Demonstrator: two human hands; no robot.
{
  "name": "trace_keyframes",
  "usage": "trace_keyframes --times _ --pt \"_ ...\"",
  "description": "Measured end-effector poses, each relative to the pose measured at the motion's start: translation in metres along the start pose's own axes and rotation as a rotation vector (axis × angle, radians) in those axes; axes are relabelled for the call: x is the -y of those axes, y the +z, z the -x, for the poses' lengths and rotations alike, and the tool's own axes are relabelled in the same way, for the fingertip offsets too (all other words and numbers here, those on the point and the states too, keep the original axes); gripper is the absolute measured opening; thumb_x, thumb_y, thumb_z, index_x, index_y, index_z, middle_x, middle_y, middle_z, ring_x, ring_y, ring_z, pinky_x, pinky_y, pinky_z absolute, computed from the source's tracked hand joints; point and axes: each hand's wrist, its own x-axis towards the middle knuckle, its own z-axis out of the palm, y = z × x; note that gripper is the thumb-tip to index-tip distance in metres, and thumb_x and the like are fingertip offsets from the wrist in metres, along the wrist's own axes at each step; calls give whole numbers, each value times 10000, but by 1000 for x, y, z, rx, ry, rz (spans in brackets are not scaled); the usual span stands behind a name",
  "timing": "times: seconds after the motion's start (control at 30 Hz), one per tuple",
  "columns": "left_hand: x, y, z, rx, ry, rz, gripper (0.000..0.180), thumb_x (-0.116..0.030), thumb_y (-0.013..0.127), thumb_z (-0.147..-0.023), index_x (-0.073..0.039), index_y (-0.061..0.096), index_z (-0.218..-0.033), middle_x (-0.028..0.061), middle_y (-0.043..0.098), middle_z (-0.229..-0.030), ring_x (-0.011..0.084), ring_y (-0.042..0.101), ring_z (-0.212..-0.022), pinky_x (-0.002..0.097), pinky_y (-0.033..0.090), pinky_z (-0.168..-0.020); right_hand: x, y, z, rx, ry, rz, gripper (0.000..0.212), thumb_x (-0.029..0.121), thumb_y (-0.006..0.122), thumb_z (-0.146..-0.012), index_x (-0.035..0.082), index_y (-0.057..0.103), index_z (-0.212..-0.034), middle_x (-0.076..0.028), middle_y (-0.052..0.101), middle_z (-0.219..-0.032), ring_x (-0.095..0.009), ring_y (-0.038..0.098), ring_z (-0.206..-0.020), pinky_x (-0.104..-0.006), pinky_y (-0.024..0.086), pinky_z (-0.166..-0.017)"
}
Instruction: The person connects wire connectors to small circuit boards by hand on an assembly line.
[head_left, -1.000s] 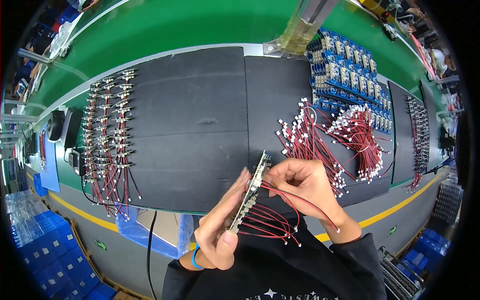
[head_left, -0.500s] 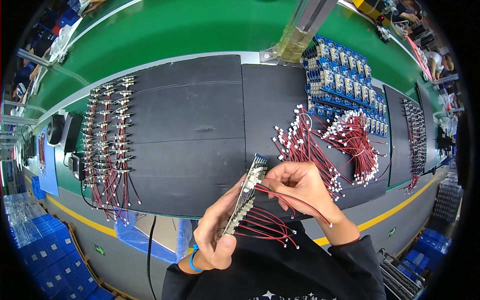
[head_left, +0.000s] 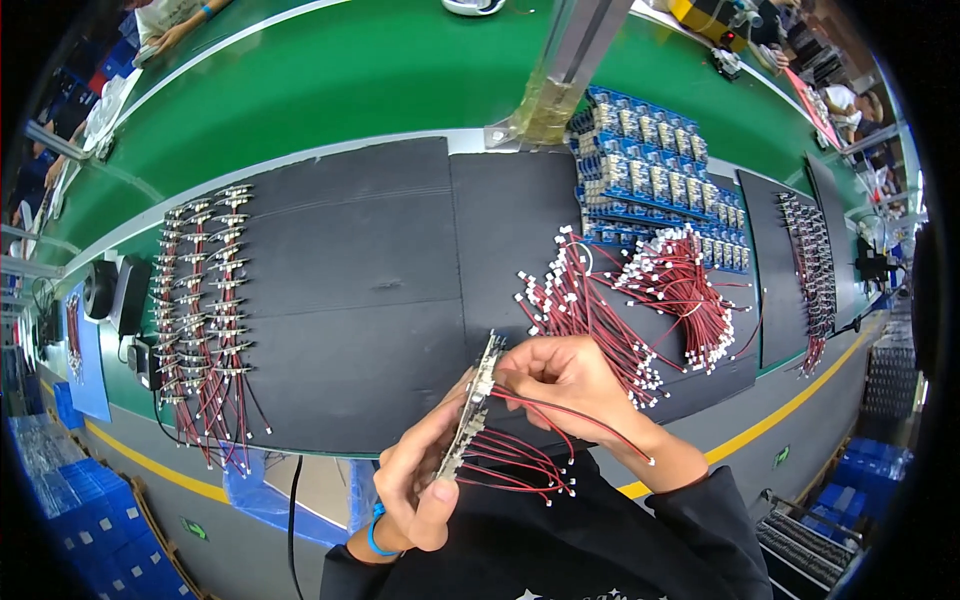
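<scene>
My left hand (head_left: 418, 488) grips a narrow circuit board panel (head_left: 466, 420) along its edge, tilted up over the near edge of the bench. Several red-and-black cables (head_left: 515, 452) hang from the panel's right side, their free white plugs near my dark clothing. At the panel's upper end, my right hand (head_left: 572, 385) is closed in a pinch on a red-and-black cable (head_left: 612, 429). Its free end trails over my right wrist. The fingers hide the plug that meets the board.
Wired boards (head_left: 203, 290) lie in rows at the left of the black mat (head_left: 350, 270). Loose cable bundles (head_left: 690, 300) lie right, before stacked blue boards (head_left: 650, 165). A metal post (head_left: 570, 70) rises behind. Other people work across the green bench (head_left: 380, 70).
The head view has shifted, so the bench items sit a little lower and further left. The panel is turned more edge-on, while my right hand stays at its upper end.
</scene>
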Motion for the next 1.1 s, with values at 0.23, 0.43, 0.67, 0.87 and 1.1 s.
trace_keyframes --times 0.23,0.43,0.67,0.87,1.1 --pt "-2 11 -1 -209 -81 -198 723 -459 494 -833 141 367 -1216 240 502 -1174 279 523 -1078 363 384 -944 -5 -10 -9 178 -39 -62 97 53 579 -856 -39 611 -862 -49 603 -680 -60 508 -488 -184 392 -429" --pt "-2 7 -4 -266 -107 -68 691 -429 488 -840 121 344 -1234 232 495 -1170 270 519 -1083 356 406 -931 -9 -64 -18 -615 -580 785 107 41 608 -795 -25 628 -877 -130 619 -713 -208 593 -572 -312 471 -541" --pt "0 4 -1 -241 -94 -71 685 -423 486 -843 120 340 -1235 238 488 -1179 272 521 -1079 358 396 -938 -20 -65 -38 -701 -553 966 119 106 645 -770 9 631 -838 -105 567 -816 -270 566 -625 -351 451 -585" --pt "-5 6 -4 -228 -111 -68 677 -412 477 -850 124 333 -1237 252 482 -1185 286 508 -1100 368 387 -946 -18 -60 -34 -569 -867 833 156 -59 659 -710 -29 631 -860 -124 637 -795 -255 625 -714 -309 490 -640" --pt "-6 5 -7 -223 -110 -38 671 -410 476 -853 121 337 -1238 251 470 -1201 288 501 -1109 370 386 -949 -3 -50 -27 -588 -1120 836 176 -78 671 -685 -25 616 -844 -119 621 -752 -202 612 -622 -273 477 -523"
